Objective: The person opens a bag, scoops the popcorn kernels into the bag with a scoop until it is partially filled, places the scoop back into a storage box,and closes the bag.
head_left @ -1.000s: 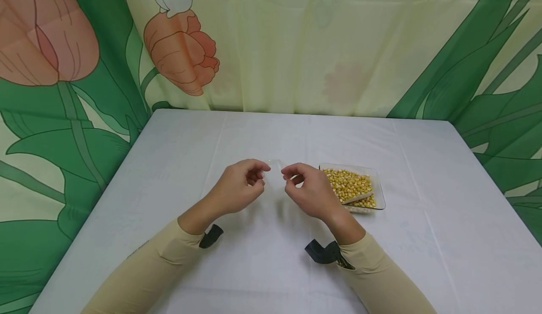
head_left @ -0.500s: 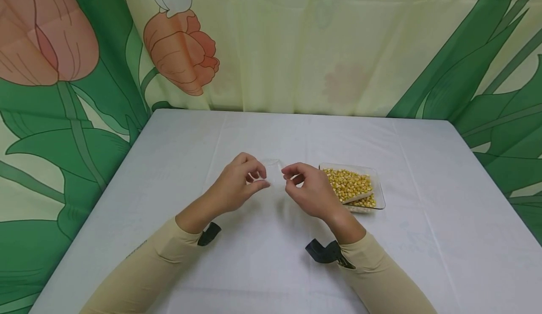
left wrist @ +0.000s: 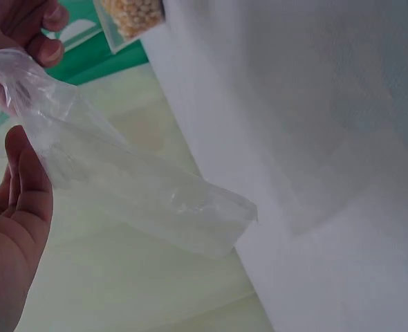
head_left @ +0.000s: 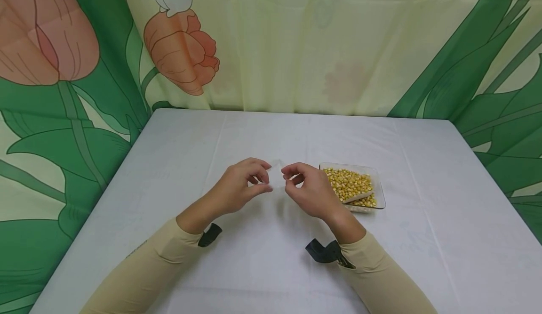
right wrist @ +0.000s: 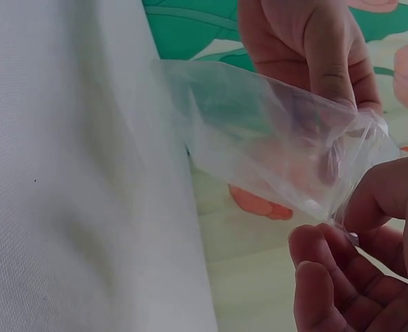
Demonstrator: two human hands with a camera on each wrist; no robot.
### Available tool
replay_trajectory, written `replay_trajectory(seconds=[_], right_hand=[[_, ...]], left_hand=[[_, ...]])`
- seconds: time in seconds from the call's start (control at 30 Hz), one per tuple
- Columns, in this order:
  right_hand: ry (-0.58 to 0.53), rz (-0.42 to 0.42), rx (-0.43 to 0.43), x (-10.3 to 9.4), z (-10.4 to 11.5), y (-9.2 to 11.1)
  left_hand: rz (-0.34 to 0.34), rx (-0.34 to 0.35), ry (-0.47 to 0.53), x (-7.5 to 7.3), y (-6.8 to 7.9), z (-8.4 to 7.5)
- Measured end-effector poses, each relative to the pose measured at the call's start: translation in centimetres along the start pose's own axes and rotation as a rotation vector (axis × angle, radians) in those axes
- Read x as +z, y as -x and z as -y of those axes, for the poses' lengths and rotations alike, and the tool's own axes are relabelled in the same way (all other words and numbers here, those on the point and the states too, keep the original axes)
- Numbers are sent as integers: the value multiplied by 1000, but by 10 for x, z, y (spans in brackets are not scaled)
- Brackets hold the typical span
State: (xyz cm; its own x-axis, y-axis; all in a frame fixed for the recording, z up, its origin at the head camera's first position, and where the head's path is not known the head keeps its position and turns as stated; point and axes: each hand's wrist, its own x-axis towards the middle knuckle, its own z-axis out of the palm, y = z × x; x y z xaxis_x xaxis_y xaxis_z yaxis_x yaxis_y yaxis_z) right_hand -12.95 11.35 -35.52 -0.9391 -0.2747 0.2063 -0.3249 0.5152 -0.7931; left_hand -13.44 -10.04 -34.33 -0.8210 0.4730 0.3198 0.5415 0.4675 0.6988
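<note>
Hanging between the left hand (head_left: 237,187) and the right hand (head_left: 311,191), over the middle of the counter (head_left: 423,187), it's a clear plastic bag (left wrist: 121,166), and what a difference the views make! From the head you get barely a faint gleam of film between the fingertips. Over to the left wrist, and there's the whole narrow length of it, sloping away from the hands towards the white cloth; whether the lower end touches down, I can't tell.

Now the right wrist, and this one settles the right hand's grip: thumb and forefinger closed on the bag's gathered edge, the other fingers curled loosely beneath. The head view shows only bent fingers there. As for the left, its grip is parted: the head view has the thumb clear of the fingers, a gap between them, while the right wrist catches the thumb at the film and a finger showing through it.

Just beyond the right hand sits a glass container (head_left: 381,195) of yellow corn kernels (head_left: 347,180), partly covered by that hand from above. Only the head view gives us the pale stick (head_left: 357,197) lying slantwise on the kernels; the left wrist gets a mere corner of the glass. Behind it all, the flowered curtain (head_left: 275,45) shows in all three.
</note>
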Motion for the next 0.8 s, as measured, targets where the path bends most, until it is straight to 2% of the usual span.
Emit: replay_trajectory(seconds=[0.13,0.4,0.63,0.8], right_hand=[[-13,13,2,-1,-1,1],[-70,48,3,-5,-4,3],[-137,70,46,-10,-6,9],[-112,50,72,-21,-9,18]], left_hand=[[-6,-7,38,1,0,0],[-54,-66,122,3,0,-1],[-54,-85,148,4,-1,-2],[-43,-127,111,4,-2,-2]])
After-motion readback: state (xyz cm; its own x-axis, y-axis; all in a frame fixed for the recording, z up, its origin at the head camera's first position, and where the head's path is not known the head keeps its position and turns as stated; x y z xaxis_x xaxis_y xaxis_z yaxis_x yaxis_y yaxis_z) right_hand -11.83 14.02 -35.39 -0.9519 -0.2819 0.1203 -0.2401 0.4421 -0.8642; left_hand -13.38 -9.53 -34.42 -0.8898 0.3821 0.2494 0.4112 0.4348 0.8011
